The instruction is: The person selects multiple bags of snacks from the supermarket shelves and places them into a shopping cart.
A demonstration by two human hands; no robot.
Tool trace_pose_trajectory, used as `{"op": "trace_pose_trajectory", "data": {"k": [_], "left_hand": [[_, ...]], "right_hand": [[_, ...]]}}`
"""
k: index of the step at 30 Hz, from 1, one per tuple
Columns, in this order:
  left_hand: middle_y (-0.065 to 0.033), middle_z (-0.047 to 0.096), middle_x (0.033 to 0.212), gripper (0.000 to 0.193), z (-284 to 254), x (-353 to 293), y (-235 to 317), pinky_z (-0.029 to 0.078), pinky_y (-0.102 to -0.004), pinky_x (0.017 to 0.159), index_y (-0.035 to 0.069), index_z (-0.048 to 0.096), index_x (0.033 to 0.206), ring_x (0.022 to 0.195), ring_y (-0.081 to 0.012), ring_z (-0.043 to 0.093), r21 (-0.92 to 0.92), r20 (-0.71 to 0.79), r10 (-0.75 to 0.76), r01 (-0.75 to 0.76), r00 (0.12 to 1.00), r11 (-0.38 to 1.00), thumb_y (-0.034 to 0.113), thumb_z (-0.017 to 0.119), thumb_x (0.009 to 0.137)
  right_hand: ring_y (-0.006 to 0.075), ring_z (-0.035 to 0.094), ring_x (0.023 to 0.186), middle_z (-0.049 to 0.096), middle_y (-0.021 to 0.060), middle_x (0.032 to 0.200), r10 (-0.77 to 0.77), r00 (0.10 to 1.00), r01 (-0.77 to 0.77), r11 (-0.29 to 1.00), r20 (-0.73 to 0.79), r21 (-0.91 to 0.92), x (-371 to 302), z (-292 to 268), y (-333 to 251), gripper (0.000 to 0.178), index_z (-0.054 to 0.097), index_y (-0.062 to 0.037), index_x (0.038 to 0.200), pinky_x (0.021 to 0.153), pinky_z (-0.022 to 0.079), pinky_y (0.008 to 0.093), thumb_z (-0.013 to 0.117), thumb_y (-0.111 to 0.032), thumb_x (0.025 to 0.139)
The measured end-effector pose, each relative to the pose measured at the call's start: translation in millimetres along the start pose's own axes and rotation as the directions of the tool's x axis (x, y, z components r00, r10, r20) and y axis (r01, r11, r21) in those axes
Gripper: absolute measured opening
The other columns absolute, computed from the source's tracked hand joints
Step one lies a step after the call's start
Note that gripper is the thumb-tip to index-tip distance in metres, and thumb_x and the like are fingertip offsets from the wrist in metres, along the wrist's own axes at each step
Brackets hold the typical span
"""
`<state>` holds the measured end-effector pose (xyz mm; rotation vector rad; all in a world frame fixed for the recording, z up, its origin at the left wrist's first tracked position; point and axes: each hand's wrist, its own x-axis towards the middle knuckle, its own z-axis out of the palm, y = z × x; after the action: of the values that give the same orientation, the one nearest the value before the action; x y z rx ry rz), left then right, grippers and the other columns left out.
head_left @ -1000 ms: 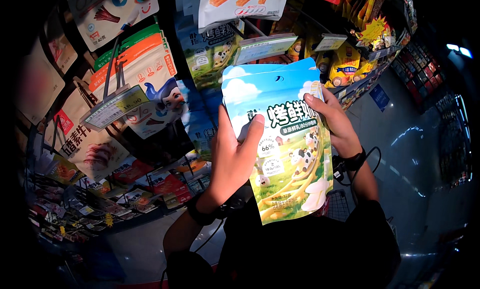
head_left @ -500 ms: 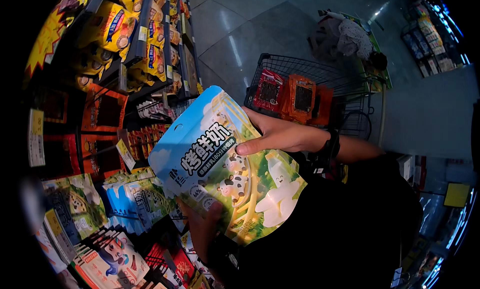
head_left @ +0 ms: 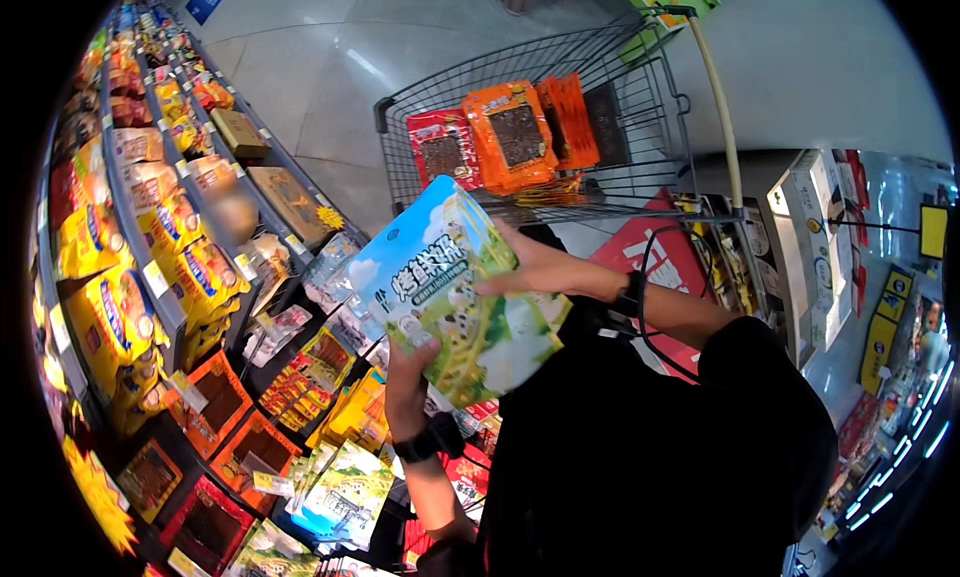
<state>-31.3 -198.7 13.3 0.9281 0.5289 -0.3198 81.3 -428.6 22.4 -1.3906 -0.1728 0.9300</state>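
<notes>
A blue and green snack pouch (head_left: pixel 455 322) with a cartoon cow print is held up in front of me, tilted, its printed face toward me. My left hand (head_left: pixel 408 372) grips its lower left edge, thumb on the front and the other fingers hidden behind. From the right, my right hand (head_left: pixel 545 262) holds the upper right edge, slightly blurred, its thumb lying over the print. Whether a second pouch lies behind the first, I cannot tell. Similar blue and green pouches (head_left: pixel 345 492) stand in the display at the lower left.
Beyond my hands stands a wire shopping cart (head_left: pixel 400 172) holding a red packet (head_left: pixel 443 147) and orange packets (head_left: pixel 512 137). Long shelves (head_left: pixel 165 297) of yellow snack bags run along the left. A white display unit (head_left: pixel 800 247) stands at the right.
My view has swung, so more of the cart and shelves shows. The pouch appears smaller and farther from me. My right thumb has shifted across its front; both hands still hold it.
</notes>
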Motion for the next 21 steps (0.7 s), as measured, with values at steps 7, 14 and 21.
{"op": "trace_pose_trajectory", "data": {"k": [7,14,21], "left_hand": [[-0.0125,0.056,0.123,0.065,48.2,91.3,-20.4,0.052,-0.0393,0.09,0.003,0.039,0.133,0.107,-0.0257,0.059,0.03,-0.009,0.009,-0.009,1.0,0.999,0.001,0.071,0.076],[-0.0098,0.059,0.12,0.056,79.0,172.8,-50.9,0.045,-0.0314,0.095,0.0,0.045,0.128,0.108,-0.0188,0.057,0.29,-0.166,-0.141,0.185,0.976,0.939,0.003,0.073,0.08],[-0.0085,0.066,0.106,0.044,48.1,322.6,-63.2,0.053,-0.0282,0.079,0.0,0.054,0.118,0.09,-0.0162,0.065,0.164,-0.088,-0.152,0.165,0.984,0.973,0.008,0.074,0.08]], "right_hand": [[0.0243,0.033,0.133,0.032,0.019,0.143,0.118,0.992,-0.124,0.98,0.049,0.154,29.2,-96.8,22.7,0.104,0.012,0.0003,0.147,0.11,0.028,0.037,0.078,-0.038,0.077],[0.0195,0.055,0.113,0.055,0.0132,0.124,0.188,0.981,-0.191,0.979,-0.053,-0.067,62.5,-168.0,63.0,0.075,0.031,-0.0019,0.138,0.094,0.047,0.0335,0.074,-0.028,0.083],[0.0195,0.053,0.113,0.054,0.0131,0.125,0.265,0.948,-0.211,0.937,-0.174,0.278,168.8,-221.9,128.3,0.064,0.037,0.0003,0.133,0.094,0.044,0.0324,0.07,-0.028,0.087]]}}
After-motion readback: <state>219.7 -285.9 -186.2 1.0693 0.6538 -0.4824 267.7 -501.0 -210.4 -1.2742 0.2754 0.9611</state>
